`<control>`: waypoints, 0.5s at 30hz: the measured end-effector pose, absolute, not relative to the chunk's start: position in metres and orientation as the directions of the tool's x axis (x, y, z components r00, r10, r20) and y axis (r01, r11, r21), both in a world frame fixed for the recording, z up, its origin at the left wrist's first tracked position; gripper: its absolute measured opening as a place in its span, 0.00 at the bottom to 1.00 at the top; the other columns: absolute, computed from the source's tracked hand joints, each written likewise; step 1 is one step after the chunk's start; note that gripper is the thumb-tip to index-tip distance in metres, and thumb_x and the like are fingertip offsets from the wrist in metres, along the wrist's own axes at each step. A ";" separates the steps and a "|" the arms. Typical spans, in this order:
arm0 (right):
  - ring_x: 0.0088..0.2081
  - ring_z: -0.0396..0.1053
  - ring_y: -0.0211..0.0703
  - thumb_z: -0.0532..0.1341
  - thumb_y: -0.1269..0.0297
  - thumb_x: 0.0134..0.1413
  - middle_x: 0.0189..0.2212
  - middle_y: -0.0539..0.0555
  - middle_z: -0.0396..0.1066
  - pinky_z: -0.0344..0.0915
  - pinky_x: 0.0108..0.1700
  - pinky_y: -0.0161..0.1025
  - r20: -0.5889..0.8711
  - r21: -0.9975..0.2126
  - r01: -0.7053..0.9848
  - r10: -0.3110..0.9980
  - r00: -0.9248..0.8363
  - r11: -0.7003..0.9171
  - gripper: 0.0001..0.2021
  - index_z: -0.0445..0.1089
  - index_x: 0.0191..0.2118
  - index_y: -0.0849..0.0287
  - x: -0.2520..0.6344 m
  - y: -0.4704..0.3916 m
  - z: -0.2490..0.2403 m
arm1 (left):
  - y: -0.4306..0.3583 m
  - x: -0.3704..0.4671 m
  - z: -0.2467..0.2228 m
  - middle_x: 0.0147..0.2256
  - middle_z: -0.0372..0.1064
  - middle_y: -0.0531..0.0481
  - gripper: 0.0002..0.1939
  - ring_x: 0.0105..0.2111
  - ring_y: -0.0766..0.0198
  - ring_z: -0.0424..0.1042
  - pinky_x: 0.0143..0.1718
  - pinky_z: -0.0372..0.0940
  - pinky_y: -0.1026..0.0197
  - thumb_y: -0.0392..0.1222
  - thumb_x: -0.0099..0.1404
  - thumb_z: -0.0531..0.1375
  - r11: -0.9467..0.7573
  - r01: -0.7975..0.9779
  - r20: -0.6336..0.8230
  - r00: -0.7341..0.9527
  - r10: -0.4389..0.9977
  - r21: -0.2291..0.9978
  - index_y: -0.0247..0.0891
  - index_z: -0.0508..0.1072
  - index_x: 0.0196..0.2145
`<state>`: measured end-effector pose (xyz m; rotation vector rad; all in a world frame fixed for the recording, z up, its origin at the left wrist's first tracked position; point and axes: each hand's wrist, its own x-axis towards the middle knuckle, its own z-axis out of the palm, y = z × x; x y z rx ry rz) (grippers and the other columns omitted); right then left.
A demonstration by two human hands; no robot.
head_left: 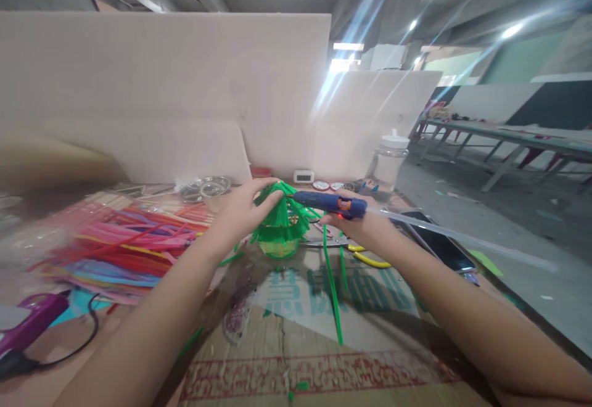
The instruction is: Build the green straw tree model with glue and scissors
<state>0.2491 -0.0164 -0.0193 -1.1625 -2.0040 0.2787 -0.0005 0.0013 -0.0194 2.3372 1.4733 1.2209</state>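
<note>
My left hand is closed around the upper part of a green cone-shaped craft made of fuzzy strips in layers, with a paler base. It stands upright, near the middle of the table. In my right hand is a blue glue gun; a red light glows on it. Its nozzle points left, at or close to the top of the cone. A long clear glue stick sticks out of its back. A green strip hangs or lies below the gun; whether my right fingers also grip it is unclear.
Colourful pipe cleaners are heaped at left, near a purple power strip. Yellow-handled pliers and a phone lie at right. A clear bottle and a small digital clock stand by the white partition.
</note>
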 end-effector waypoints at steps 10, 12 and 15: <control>0.23 0.60 0.37 0.66 0.53 0.49 0.22 0.46 0.66 0.53 0.25 0.34 0.478 -0.590 0.613 0.839 -0.261 0.526 0.13 0.69 0.35 0.56 0.253 -0.012 -0.026 | 0.001 0.000 -0.019 0.50 0.74 0.47 0.22 0.51 0.55 0.71 0.54 0.63 0.56 0.53 0.67 0.54 -0.529 0.702 0.571 0.210 0.794 0.476 0.39 0.74 0.51; 0.22 0.59 0.37 0.66 0.53 0.49 0.21 0.46 0.65 0.52 0.25 0.34 0.472 -0.592 0.614 0.842 -0.262 0.523 0.13 0.69 0.34 0.56 0.253 -0.013 -0.025 | 0.001 0.000 -0.019 0.50 0.74 0.47 0.21 0.51 0.55 0.71 0.54 0.63 0.55 0.53 0.67 0.55 -0.529 0.698 0.569 0.209 0.795 0.483 0.39 0.74 0.51; 0.24 0.60 0.37 0.65 0.53 0.49 0.22 0.46 0.65 0.54 0.26 0.34 0.485 -0.589 0.605 0.833 -0.266 0.536 0.12 0.69 0.33 0.56 0.251 -0.015 -0.023 | 0.000 0.000 -0.019 0.50 0.74 0.47 0.21 0.51 0.55 0.71 0.54 0.64 0.55 0.53 0.67 0.55 -0.527 0.698 0.570 0.205 0.796 0.485 0.39 0.74 0.51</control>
